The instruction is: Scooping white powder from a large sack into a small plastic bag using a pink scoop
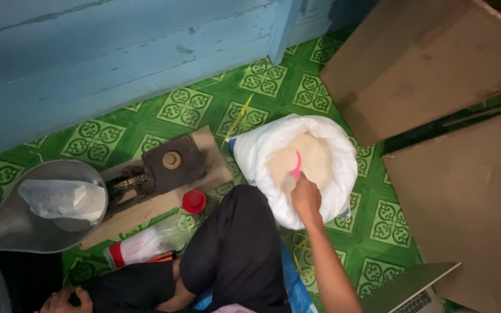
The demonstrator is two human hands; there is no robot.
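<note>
My right hand [306, 197] reaches into an open white sack [331, 174] of pale grain and grips a pink scoop [296, 167], whose tip is in the grain. My left hand [62, 301] rests at the bottom left edge on my black trouser leg [233, 249], fingers spread and holding nothing. The sack stands on the green patterned floor [187, 107] just beyond my bent knee.
A metal scale pan [7, 226] holding a clear bag of white powder sits at left, beside a dark scale base [172, 162] on a wooden board. A red cap [193, 202] and a plastic packet [140, 246] lie near my leg. Cardboard boxes [424, 64], a laptop [416, 295], blue wall [88, 52].
</note>
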